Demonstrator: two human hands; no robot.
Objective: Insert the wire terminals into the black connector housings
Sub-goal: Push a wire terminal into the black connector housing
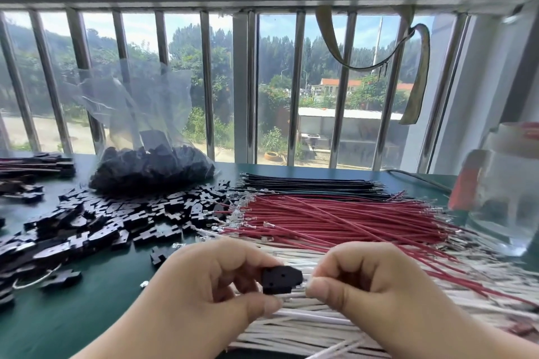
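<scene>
My left hand (210, 285) grips a black connector housing (280, 275) between thumb and fingers, low in the middle of the view. My right hand (358, 280) pinches a white wire whose metal terminal (304, 285) meets the housing's right side. The wire's far end is hidden under my right hand. Beneath both hands lies a bundle of white wires (306, 326). Red wires (350, 221) lie behind it and black wires (309, 183) behind those. Loose black housings (110, 218) are heaped on the left.
The green table (87, 315) carries a clear plastic bag of housings (151, 166) at the back left. A clear jar (504, 189) stands at the right. Dark finished pieces (32, 166) lie far left. A barred window (250, 84) closes the back.
</scene>
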